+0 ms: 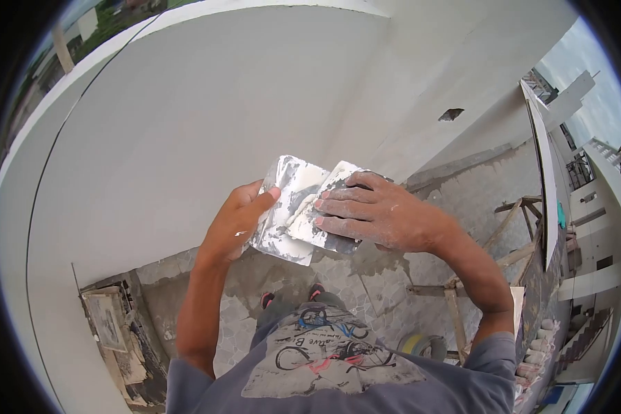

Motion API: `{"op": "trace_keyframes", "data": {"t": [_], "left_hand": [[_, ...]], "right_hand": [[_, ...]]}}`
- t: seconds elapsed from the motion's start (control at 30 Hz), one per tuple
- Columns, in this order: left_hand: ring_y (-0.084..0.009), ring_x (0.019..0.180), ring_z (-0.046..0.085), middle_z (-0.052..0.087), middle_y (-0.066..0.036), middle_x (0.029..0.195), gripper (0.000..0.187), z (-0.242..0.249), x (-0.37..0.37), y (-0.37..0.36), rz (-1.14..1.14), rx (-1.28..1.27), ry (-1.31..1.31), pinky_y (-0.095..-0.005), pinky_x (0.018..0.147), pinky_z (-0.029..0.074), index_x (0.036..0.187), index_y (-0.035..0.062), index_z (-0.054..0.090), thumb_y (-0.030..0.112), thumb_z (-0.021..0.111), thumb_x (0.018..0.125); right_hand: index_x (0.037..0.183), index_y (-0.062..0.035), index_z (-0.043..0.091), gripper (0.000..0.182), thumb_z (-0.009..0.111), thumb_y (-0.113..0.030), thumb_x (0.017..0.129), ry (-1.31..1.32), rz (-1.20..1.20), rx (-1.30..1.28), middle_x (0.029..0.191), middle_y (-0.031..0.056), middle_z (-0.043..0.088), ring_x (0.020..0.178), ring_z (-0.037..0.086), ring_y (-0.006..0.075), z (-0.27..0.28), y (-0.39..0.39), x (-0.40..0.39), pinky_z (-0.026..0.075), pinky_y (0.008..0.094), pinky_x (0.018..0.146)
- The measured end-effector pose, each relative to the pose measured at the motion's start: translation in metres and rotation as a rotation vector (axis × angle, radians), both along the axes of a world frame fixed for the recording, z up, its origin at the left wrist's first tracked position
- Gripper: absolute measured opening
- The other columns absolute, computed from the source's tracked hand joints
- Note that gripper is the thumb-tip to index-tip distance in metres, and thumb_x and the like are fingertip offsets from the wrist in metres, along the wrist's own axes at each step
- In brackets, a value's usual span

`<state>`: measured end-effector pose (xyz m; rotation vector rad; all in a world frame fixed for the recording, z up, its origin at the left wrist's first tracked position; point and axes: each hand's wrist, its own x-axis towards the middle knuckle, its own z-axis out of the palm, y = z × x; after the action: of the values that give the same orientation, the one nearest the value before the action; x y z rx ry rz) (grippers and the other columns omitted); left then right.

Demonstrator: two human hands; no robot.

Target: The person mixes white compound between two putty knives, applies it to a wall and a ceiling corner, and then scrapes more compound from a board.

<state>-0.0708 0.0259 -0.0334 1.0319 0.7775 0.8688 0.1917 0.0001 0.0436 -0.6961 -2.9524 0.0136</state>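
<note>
Close in front of the wall, my left hand [238,219] grips a flat metal putty blade [277,238] by its left edge, thumb on top. White putty is smeared over much of its face. My right hand [374,212] is closed on a second putty blade [315,224], its fingers laid across the face. That blade is tilted and overlaps the right part of the first one, and putty lies where the two meet. The undersides of both blades are hidden. Pale dust coats the fingers of my right hand.
A smooth pale wall [207,131] rises ahead, with a small hole [451,114] at right. A thin cable [62,127] hangs at left. Old boards [114,331] lean low left. On the right stand a wooden frame [455,314] and a bucket [421,345] on the tiled floor [238,338].
</note>
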Motion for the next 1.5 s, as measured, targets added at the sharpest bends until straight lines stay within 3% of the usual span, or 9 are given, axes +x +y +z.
{"op": "trace_keyframes", "data": {"t": [0.2,0.4,0.47,0.53,0.73,0.83,0.93,1.03,1.5], "left_hand": [[-0.0106,0.086,0.067,0.069,-0.011,0.103,0.040,-0.020,-0.002,0.012,-0.033,-0.055,-0.058,-0.0252,0.078,0.053,0.123,-0.0088,0.057,0.023,0.055,0.099],[-0.0113,0.084,0.067,0.069,-0.010,0.102,0.040,-0.020,-0.002,0.009,0.067,-0.102,-0.090,-0.0258,0.075,0.055,0.123,-0.0083,0.056,0.024,0.056,0.099],[-0.0116,0.083,0.067,0.069,-0.011,0.102,0.041,-0.016,0.006,-0.001,0.114,-0.140,-0.088,-0.0259,0.074,0.055,0.123,-0.0084,0.055,0.024,0.057,0.099],[-0.0117,0.082,0.067,0.068,-0.011,0.102,0.042,-0.040,0.005,-0.001,0.100,-0.148,-0.146,-0.0259,0.074,0.055,0.124,-0.0087,0.055,0.025,0.057,0.099],[-0.0100,0.086,0.064,0.067,-0.008,0.104,0.039,-0.085,-0.001,-0.026,0.100,-0.293,-0.207,-0.0255,0.077,0.051,0.125,-0.0088,0.055,0.021,0.055,0.100],[-0.0107,0.088,0.064,0.067,-0.009,0.107,0.041,-0.103,0.001,-0.045,0.153,-0.367,-0.206,-0.0254,0.079,0.051,0.126,-0.0090,0.054,0.022,0.056,0.100],[-0.0111,0.087,0.066,0.068,-0.011,0.107,0.043,-0.119,0.004,-0.066,0.189,-0.403,-0.209,-0.0251,0.077,0.053,0.127,-0.0081,0.054,0.023,0.059,0.097],[-0.0118,0.088,0.067,0.068,-0.011,0.108,0.041,-0.134,0.007,-0.079,0.225,-0.454,-0.224,-0.0250,0.078,0.053,0.126,-0.0078,0.054,0.021,0.058,0.097],[-0.0114,0.098,0.059,0.064,-0.009,0.114,0.041,-0.229,0.076,-0.116,0.129,-0.564,-0.321,-0.0259,0.089,0.045,0.130,-0.0087,0.053,0.019,0.053,0.099]], "right_hand": [[0.135,-0.0203,0.056,0.064,0.069,-0.004,0.074,-0.227,-0.069,-0.190,0.138,0.0025,0.056,0.128,0.052,0.0216,0.022,0.006,-0.003,0.036,0.0455,0.112],[0.127,-0.0162,0.060,0.057,0.065,0.004,0.073,-0.336,-0.258,-0.322,0.125,0.0077,0.064,0.115,0.059,0.0279,0.073,0.024,0.016,0.047,0.0420,0.099],[0.126,-0.0134,0.061,0.052,0.060,0.008,0.078,-0.386,-0.418,-0.166,0.116,0.0087,0.068,0.109,0.063,0.0293,0.100,0.039,0.023,0.049,0.0400,0.094],[0.113,-0.0070,0.069,0.046,0.052,0.012,0.075,-0.355,-0.435,0.060,0.095,0.0179,0.071,0.083,0.068,0.0308,0.123,0.069,0.020,0.055,0.0398,0.079],[0.100,0.0035,0.071,0.033,0.055,0.018,0.074,-0.841,-0.769,0.360,0.085,0.0198,0.070,0.077,0.069,0.0296,0.160,0.184,-0.026,0.056,0.0382,0.074],[0.095,0.0017,0.073,0.027,0.057,-0.001,0.073,-1.124,-0.570,0.271,0.086,0.0248,0.069,0.080,0.067,0.0335,0.153,0.257,-0.016,0.053,0.0462,0.067],[0.098,-0.0051,0.075,0.035,0.058,0.003,0.069,-0.759,-0.316,0.250,0.086,0.0199,0.071,0.080,0.067,0.0348,0.141,0.254,0.005,0.054,0.0429,0.070],[0.103,-0.0076,0.074,0.039,0.057,0.004,0.069,-1.021,-0.381,0.318,0.092,0.0190,0.070,0.086,0.067,0.0341,0.130,0.259,-0.005,0.054,0.0416,0.074],[0.113,-0.0116,0.071,0.050,0.059,0.007,0.068,-1.232,-0.311,0.488,0.099,0.0162,0.071,0.094,0.066,0.0321,0.106,0.294,0.006,0.054,0.0389,0.079]]}}
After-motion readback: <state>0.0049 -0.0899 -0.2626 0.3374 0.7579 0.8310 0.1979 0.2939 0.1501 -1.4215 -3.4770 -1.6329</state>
